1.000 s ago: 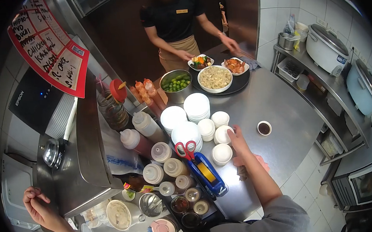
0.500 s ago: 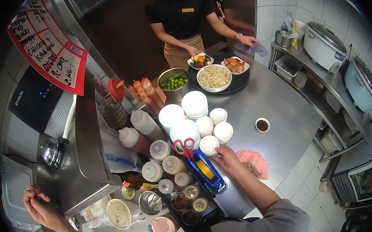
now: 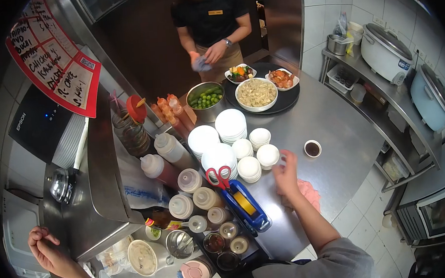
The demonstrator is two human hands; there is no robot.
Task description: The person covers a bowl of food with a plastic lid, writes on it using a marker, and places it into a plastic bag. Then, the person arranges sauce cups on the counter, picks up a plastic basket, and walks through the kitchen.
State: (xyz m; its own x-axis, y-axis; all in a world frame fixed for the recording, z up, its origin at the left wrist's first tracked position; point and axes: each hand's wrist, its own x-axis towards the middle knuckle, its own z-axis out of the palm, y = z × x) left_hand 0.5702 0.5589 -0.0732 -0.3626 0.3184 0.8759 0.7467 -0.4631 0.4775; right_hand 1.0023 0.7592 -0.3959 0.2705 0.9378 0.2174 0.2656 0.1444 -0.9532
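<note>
My right hand (image 3: 286, 173) is just right of the front small white bowls (image 3: 268, 155), its fingers loosely bent and apart, with nothing visible in it. More small bowls (image 3: 249, 168) are stacked to the left, beside taller stacks of white plates (image 3: 218, 157). Behind my right wrist lies a pink cloth (image 3: 309, 195). A small cup of dark sauce (image 3: 312, 148) stands farther right. At the far left, my left hand (image 3: 45, 249) hangs near the steel counter's edge, empty, with loosely curled, parted fingers.
A blue tape dispenser (image 3: 248, 207) and red scissors (image 3: 218, 176) sit by squeeze bottles (image 3: 181, 206). Beyond are a pot of green produce (image 3: 205, 101) and a black tray (image 3: 282, 101) with three dishes. A person (image 3: 212, 31) behind the counter holds a bluish cloth (image 3: 200, 63).
My right hand has left the nearest small bowl stack and moved up and right. The other person's hands have withdrawn from the tray and come together at the cloth. My left hand stays put.
</note>
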